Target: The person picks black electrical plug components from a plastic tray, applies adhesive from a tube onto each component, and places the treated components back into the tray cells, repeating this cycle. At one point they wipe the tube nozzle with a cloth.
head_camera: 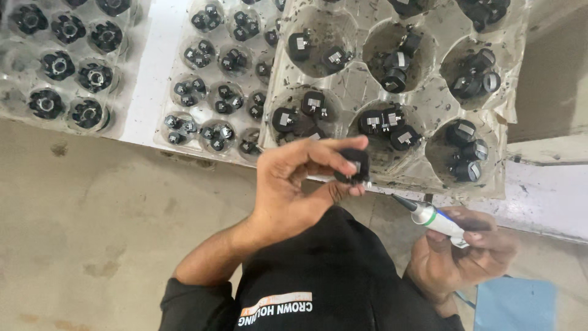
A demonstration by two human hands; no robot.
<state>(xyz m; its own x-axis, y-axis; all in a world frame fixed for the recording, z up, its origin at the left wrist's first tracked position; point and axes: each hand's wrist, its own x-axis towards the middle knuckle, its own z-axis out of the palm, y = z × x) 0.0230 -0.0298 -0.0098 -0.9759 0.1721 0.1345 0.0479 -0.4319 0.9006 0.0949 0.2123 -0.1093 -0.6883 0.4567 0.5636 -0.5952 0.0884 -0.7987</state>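
A dark garment (331, 270) with a printed chest patch fills the bottom centre of the frame, nearest the camera. Just above it, the left hand (294, 184) is closed around a small black part (354, 165), which is pinched between thumb and fingertips at the middle of the picture. At lower right, the right hand (465, 251) is wrapped around a pen-like tool (432, 217) with a white body and a green band; its dark tip is pointed up and left toward the held part, near it but not seen to touch it.

One part is judged to be in hand for work with the tool. Whether it has been treated yet cannot be told.

Behind the hands, a clear plastic tray (429, 79) with large round pockets is seen across the upper right; each pocket holds a few similar black parts (386, 125). Whether these are finished or waiting cannot be told. A second tray (214, 79) with smaller pockets of small black pieces lies at upper centre, and a third tray (61, 67) with single black round pieces sits at upper left. A blue object (514, 303) is visible at the bottom right corner.
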